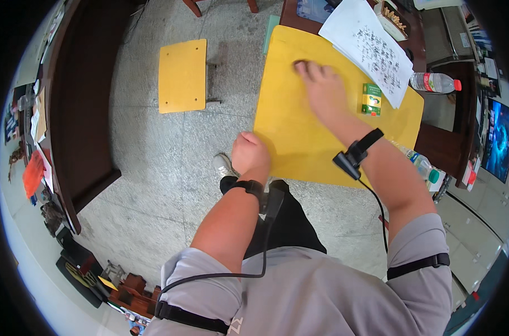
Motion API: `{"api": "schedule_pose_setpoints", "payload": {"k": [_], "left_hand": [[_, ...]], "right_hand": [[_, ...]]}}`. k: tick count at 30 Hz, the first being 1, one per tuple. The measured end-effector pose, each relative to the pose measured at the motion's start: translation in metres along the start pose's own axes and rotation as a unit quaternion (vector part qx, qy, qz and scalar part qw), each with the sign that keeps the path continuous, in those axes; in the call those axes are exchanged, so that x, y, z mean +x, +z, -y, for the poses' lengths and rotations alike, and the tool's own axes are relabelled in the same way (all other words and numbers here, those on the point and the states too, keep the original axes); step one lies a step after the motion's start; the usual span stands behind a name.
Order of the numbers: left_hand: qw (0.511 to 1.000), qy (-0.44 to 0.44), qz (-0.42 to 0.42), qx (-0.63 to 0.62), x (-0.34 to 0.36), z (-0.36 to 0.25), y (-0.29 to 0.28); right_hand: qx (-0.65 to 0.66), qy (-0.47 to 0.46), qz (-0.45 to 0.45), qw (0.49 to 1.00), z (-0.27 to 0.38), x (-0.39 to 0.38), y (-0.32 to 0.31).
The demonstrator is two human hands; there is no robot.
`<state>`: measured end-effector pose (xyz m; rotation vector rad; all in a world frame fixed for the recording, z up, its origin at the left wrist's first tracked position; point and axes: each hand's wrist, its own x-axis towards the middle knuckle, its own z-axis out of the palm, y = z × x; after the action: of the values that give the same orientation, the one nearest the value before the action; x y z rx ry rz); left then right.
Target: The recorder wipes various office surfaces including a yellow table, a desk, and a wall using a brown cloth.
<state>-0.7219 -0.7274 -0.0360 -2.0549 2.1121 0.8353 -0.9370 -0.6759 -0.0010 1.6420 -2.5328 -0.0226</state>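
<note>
My right hand (324,92) reaches over the yellow board (288,145), slightly blurred, with bent fingertips on a small dark object (299,63) that they mostly cover. My left hand (250,151) is a fist at the board's near left edge, its inside hidden. To the right of my right hand lies a green-and-yellow small box (371,99), below handwritten paper sheets (372,50). A red-capped bottle (433,83) lies at the board's upper right, and a green-capped bottle (419,163) is beside its right edge.
A yellow stool (181,75) stands on the speckled floor (153,140). A long dark desk (80,112) runs along the left, holding papers and an orange bag (34,172). A lit screen (497,145) and pale cabinets (473,224) are at the right.
</note>
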Motion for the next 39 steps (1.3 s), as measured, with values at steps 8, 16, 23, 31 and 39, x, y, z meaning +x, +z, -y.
{"api": "schedule_pose_setpoints", "payload": {"k": [8, 16, 23, 31, 39], "left_hand": [[1.0, -0.006, 0.004, -0.001, -0.003, -0.007, -0.003], [1.0, -0.008, -0.004, -0.003, -0.001, -0.003, -0.002], [1.0, 0.002, -0.017, -0.012, -0.002, -0.006, 0.002], [1.0, -0.001, -0.01, -0.001, 0.001, -0.001, 0.001], [1.0, 0.003, 0.007, -0.009, -0.001, -0.005, 0.0]], "right_hand": [[-0.028, 0.071, -0.014, 0.997, 0.005, 0.05, 0.01], [-0.009, -0.034, -0.058, 0.998, 0.006, -0.006, 0.009], [-0.04, 0.078, -0.011, 0.996, 0.001, 0.039, 0.009], [-0.029, -0.019, -0.01, 0.999, -0.017, 0.003, 0.004], [-0.057, 0.062, -0.024, 0.996, -0.007, 0.047, 0.011]]}}
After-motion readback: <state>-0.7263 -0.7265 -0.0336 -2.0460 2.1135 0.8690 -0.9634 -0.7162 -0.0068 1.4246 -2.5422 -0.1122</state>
